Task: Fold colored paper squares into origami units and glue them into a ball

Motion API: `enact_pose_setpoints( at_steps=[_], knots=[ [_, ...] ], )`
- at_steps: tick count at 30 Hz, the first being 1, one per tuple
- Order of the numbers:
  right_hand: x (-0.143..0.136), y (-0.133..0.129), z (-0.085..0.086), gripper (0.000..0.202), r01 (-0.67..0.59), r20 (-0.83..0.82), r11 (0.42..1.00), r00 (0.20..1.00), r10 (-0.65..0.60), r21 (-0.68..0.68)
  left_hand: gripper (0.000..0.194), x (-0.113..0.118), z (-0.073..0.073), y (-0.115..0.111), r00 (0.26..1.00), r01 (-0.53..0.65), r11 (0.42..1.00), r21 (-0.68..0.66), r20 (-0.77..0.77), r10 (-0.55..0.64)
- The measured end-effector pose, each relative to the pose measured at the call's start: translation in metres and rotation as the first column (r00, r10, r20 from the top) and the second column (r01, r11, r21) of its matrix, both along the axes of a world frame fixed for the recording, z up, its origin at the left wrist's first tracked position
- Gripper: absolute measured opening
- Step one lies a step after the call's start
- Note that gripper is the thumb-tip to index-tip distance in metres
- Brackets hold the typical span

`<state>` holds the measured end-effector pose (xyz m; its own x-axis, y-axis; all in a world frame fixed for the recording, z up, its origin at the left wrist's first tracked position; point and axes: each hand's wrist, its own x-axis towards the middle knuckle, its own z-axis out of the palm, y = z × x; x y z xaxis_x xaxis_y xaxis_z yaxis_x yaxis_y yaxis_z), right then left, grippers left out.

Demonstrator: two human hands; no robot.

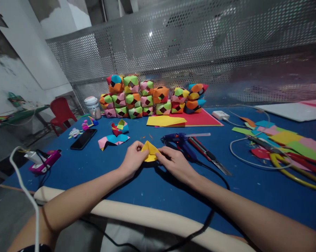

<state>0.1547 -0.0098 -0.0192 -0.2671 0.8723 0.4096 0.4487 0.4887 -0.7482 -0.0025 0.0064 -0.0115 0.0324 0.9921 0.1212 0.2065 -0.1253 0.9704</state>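
A small folded piece of yellow paper (150,152) is held just above the blue table, pinched from both sides. My left hand (133,156) grips its left edge between thumb and fingers. On the opposite edge, my right hand (175,161) does the same. Right beyond my right hand lies a blue hot glue gun (180,140) with a clear glue stick in its back. A red and black utility knife (209,154), blade out, rests beside it. Folded pink and blue paper pieces (113,140) and a partly joined multicoloured paper piece (120,127) sit beyond my left hand.
Stacked multicoloured paper cubes (133,99) stand at the back, near yellow sheets (165,121) on red paper. Left are a phone (83,139), a bottle (93,106) and a purple power strip (46,162). Coloured strips (299,140), yellow-handled scissors (278,164) and cables spread right.
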Motion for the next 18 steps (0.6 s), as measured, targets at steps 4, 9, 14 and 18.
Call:
enact_pose_setpoints(
  at_steps=[4,9,14,18],
  knots=[
    [0.002,0.003,-0.006,0.032,0.014,-0.058,0.998,0.998,-0.017,-0.053,0.01,0.0,0.003,-0.004,0.996,0.092,0.995,-0.043,-0.006,-0.092],
    [0.004,0.007,-0.012,0.033,0.031,-0.103,0.991,0.994,-0.045,-0.13,0.017,0.001,0.009,-0.01,0.971,0.23,0.967,-0.113,-0.039,-0.236],
    [0.007,0.009,-0.01,0.034,0.033,-0.167,0.971,0.983,-0.073,-0.235,0.026,-0.024,0.027,0.005,0.97,0.212,0.977,0.027,-0.127,-0.207],
    [0.007,0.008,-0.008,0.034,0.007,-0.147,0.97,0.988,-0.044,-0.242,0.013,-0.073,0.046,0.037,0.869,0.019,0.943,0.331,-0.473,0.149]
  ],
)
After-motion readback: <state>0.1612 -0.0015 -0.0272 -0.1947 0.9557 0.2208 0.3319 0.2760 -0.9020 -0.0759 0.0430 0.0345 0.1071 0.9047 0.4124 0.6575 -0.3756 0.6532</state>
